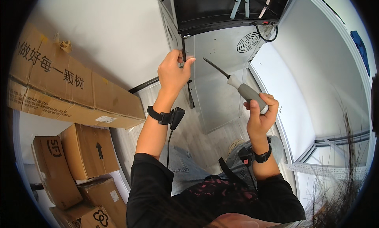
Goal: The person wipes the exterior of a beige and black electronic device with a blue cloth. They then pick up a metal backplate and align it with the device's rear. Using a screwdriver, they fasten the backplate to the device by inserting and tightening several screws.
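A screwdriver (248, 91) with a grey and white handle is held by its handle end in my right hand (260, 119). Its dark shaft points up and left, the tip in front of a grey metal panel (215, 82) and apart from my left hand. My left hand (173, 70) is at the panel's left edge, by a dark upright strip (184, 46). Its fingers are curled and its thumb reaches over toward the panel; whatever they grip is hidden. Two small screw heads (187, 36) show just above that hand. The panel sits under a black cabinet (213, 9).
A long cardboard box (71, 90) lies at the left, above several stacked cartons (90, 151). A black cable (265, 37) loops below the cabinet's right corner, near a round vent (248, 42). White-framed panels (308, 78) stand at the right. Both wrists wear black strapped devices with cords.
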Demonstrator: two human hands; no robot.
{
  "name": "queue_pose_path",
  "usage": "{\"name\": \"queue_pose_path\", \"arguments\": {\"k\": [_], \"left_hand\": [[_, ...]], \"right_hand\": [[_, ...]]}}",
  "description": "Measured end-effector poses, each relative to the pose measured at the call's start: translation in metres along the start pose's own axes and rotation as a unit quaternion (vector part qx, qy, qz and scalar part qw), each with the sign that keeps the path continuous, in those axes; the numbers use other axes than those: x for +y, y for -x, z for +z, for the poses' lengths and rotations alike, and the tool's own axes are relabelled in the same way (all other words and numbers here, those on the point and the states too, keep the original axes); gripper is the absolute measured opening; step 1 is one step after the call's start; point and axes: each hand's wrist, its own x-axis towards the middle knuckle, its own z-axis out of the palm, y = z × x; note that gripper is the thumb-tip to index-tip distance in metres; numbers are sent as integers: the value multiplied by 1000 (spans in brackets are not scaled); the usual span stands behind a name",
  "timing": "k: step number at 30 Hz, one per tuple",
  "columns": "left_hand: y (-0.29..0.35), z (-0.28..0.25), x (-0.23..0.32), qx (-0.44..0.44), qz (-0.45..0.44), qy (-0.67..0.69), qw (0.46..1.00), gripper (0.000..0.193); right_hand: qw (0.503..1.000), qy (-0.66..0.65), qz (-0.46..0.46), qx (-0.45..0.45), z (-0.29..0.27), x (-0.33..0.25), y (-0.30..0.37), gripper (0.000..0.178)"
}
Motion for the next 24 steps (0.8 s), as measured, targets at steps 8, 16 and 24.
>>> {"name": "queue_pose_path", "arguments": {"k": [8, 16, 24], "left_hand": [[3, -2, 0, -2, 8, -23, 1000, 33], [6, -7, 18, 46, 38, -17, 998, 24], [-26, 32, 115, -33, 243, 17, 969, 22]], "right_hand": [[999, -23, 31, 34, -18, 7, -15, 23], [997, -45, -16, 56, -47, 22, -34, 17], [987, 13, -66, 148, -97, 43, -81, 11]]}}
